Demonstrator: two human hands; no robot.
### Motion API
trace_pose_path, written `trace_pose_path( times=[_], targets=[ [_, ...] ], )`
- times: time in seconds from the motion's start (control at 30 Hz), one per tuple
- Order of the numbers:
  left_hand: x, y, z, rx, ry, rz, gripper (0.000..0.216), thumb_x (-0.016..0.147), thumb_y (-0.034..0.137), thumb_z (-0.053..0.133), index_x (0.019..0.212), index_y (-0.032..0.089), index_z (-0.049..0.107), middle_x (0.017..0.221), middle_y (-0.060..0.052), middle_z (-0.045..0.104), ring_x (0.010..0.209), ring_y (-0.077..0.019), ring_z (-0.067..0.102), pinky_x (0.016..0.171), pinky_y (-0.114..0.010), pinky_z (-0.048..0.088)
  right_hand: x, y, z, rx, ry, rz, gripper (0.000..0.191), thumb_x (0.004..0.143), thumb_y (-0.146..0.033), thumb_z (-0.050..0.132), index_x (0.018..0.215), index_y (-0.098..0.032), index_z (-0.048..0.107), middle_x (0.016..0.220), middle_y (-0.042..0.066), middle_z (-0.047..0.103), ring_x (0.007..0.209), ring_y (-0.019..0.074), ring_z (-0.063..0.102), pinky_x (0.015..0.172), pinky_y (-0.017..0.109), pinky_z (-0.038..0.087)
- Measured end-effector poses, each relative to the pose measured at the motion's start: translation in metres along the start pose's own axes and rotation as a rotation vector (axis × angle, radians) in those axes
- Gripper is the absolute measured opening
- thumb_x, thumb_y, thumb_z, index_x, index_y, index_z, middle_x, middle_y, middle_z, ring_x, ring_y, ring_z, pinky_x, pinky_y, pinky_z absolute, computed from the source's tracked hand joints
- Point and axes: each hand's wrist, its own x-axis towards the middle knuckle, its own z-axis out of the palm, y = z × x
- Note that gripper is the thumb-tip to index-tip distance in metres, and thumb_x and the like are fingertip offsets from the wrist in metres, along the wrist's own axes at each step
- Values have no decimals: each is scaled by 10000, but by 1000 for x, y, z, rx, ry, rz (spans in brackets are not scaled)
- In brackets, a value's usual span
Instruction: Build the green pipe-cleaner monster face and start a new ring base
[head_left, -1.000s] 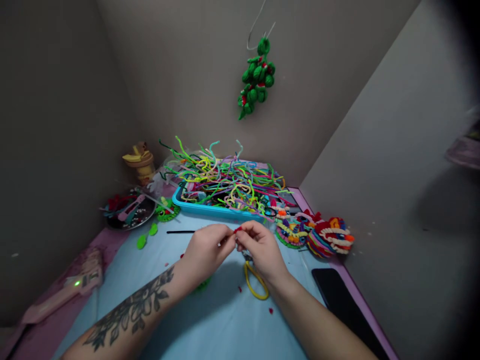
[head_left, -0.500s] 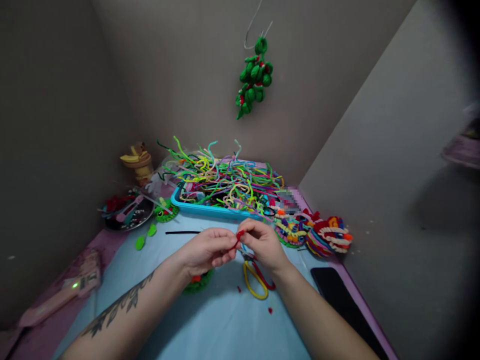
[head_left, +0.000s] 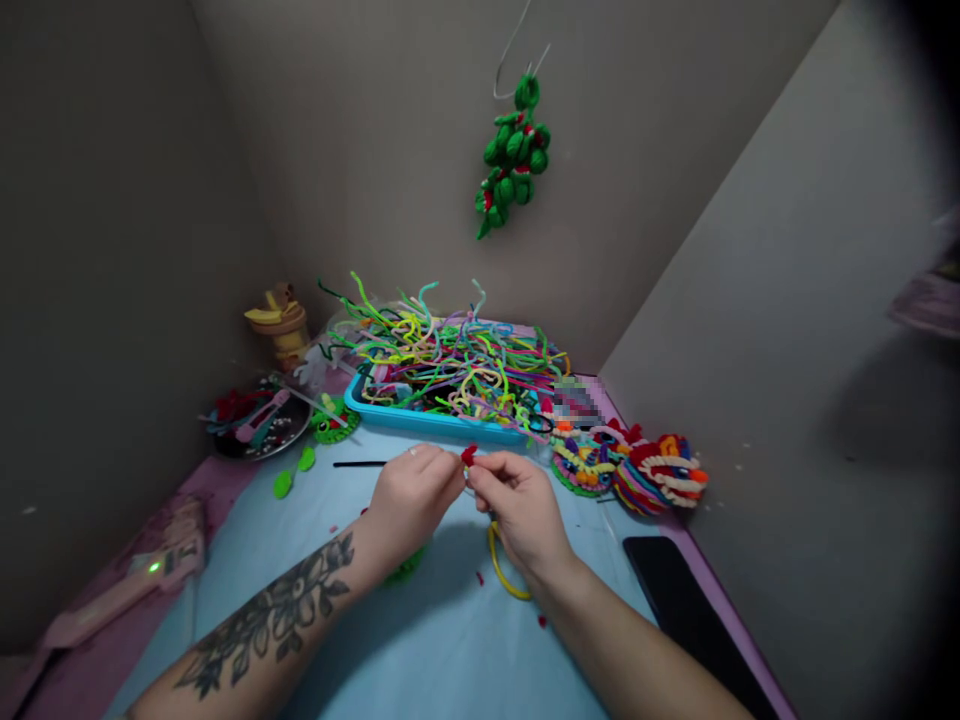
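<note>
A short, bent piece of red pipe cleaner (head_left: 469, 456) sticks up between the fingertips of both hands. My left hand (head_left: 417, 496) is turned with its back upward, its fingers pinched on one side of the red piece. From the other side, my right hand (head_left: 525, 508) pinches it between thumb and forefinger. Beneath the right hand lie scissors (head_left: 501, 572); only a yellow handle loop shows. A green fuzzy piece (head_left: 407, 566) is mostly covered by my left hand and wrist. Behind the left hand lies a black pipe cleaner (head_left: 358, 464).
A blue tray (head_left: 442, 426) heaped with colourful pipe cleaners stands at the back. Finished fuzzy figures (head_left: 656, 475) and a black phone (head_left: 682, 610) lie right. At left are a glue gun (head_left: 142, 575), a metal dish (head_left: 262, 452) and green pieces (head_left: 283, 485). Red scraps (head_left: 542, 621) dot the cloth.
My left hand has rolled over, so its back and the tattooed forearm now face up. The red piece has turned upward between the fingers. My right hand now covers more of the scissors.
</note>
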Motion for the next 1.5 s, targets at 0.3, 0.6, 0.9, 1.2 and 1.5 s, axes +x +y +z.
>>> trace_pose_path(
  times=[0.3,0.6,0.9,1.2,1.5],
  targets=[
    [-2,2,2,212,-53,147,239,881,147,448,656,179,523,599,-5,520,598,-142,475,583,-266,343,8,2,-5,-2,-53,-39,148,693,-292,706,760,-176,642,590,-45,567,481,75,486,467,203,374],
    [18,9,-18,-931,-533,-718,370,858,456,467,752,139,627,625,-12,597,458,-73,438,409,-185,312,14,-7,-12,16,-123,-72,160,698,-309,711,692,-180,617,577,-34,573,507,86,475,505,213,375],
    [11,2,-1,-1566,-576,-1013,287,699,369,699,656,112,577,493,30,534,311,0,296,308,-144,122,17,-1,-15,53,-263,-99,238,667,-397,747,675,-182,644,605,-19,561,561,110,489,563,244,394],
    [9,11,-1,-957,-229,-792,215,811,313,527,660,161,545,541,31,527,433,-61,385,412,-177,272,13,1,-9,79,-141,-18,126,656,-249,719,647,-178,615,533,-44,545,475,82,439,474,213,340],
    [-5,1,3,288,11,134,261,890,170,447,649,176,546,578,-14,535,579,-154,513,567,-275,376,2,1,0,-72,-33,-28,121,685,-270,693,656,-166,639,512,-40,535,499,93,453,499,225,347]
  ],
)
